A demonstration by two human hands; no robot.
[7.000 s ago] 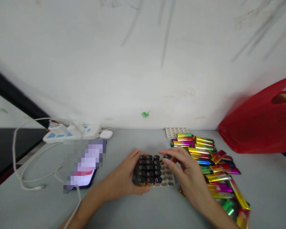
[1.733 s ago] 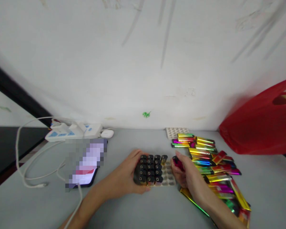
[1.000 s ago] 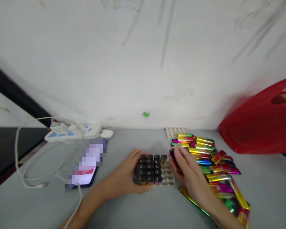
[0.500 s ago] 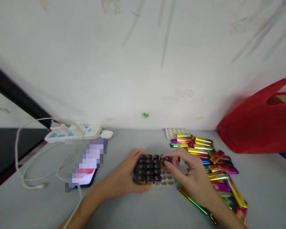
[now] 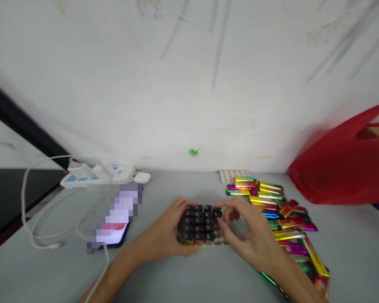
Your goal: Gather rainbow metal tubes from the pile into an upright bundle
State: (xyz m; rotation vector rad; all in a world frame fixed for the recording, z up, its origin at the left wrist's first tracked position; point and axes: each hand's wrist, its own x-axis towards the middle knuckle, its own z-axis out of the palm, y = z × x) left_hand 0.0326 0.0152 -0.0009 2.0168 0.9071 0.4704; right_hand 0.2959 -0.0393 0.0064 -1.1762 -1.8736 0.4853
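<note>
1. Fingers (image 5: 223, 210) of the right hand (image 5: 249, 235) pinch a lighter (image 5: 217, 211) at its black top — it stands upright in the tray (image 5: 222, 240), in the back row.
2. Curled around the left side of the tray, the left hand (image 5: 164, 233) grips it, thumb on the near edge.
3. Black-topped lighters (image 5: 198, 225) stand close together in rows in the tray, touching each other. The tray sits on the grey table (image 5: 183, 277).
4. Just right of the hands lies a pile (image 5: 281, 214) of shiny lighters — gold, pink, green and blue.
5. A second tray (image 5: 233, 174) lies by the wall, behind the pile.
6. A red bag (image 5: 344, 164) sits far right.
7. On the left are a phone (image 5: 113, 229), a white cable (image 5: 34, 202) and a power strip (image 5: 94, 174).
</note>
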